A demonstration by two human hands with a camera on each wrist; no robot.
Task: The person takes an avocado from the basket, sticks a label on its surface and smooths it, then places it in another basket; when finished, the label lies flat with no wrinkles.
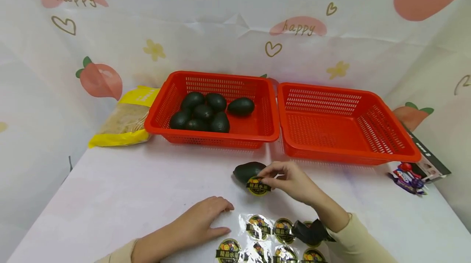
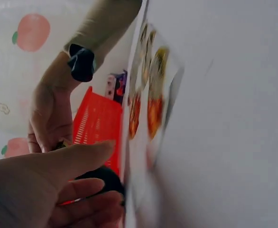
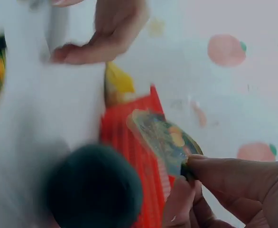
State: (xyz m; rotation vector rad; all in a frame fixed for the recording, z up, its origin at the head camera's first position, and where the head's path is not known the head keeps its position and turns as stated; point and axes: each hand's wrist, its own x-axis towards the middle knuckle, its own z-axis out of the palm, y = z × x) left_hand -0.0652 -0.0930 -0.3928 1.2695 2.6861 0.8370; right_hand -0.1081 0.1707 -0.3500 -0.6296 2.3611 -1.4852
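Note:
My right hand (image 1: 288, 181) pinches a round black-and-gold fruit sticker (image 1: 257, 187) by its edge. In the right wrist view the sticker (image 3: 165, 140) juts out from between thumb and finger. Just behind it in the head view, a single dark avocado (image 1: 247, 171) lies on the table; the right wrist view shows that avocado (image 3: 98, 187) large and blurred. Holding nothing, my left hand (image 1: 200, 220) is low over the table, thumb apart from the other fingers, beside a sheet of stickers (image 1: 244, 236). My right forearm partly covers the sheet's right side.
A red basket (image 1: 220, 138) holding several avocados stands at the back, with a second red basket (image 1: 349, 157) to its right. A yellow-edged bag (image 1: 123, 120) leans at the left. Small wrapped candies (image 1: 406, 179) and a dark box (image 1: 428, 158) lie at the right.

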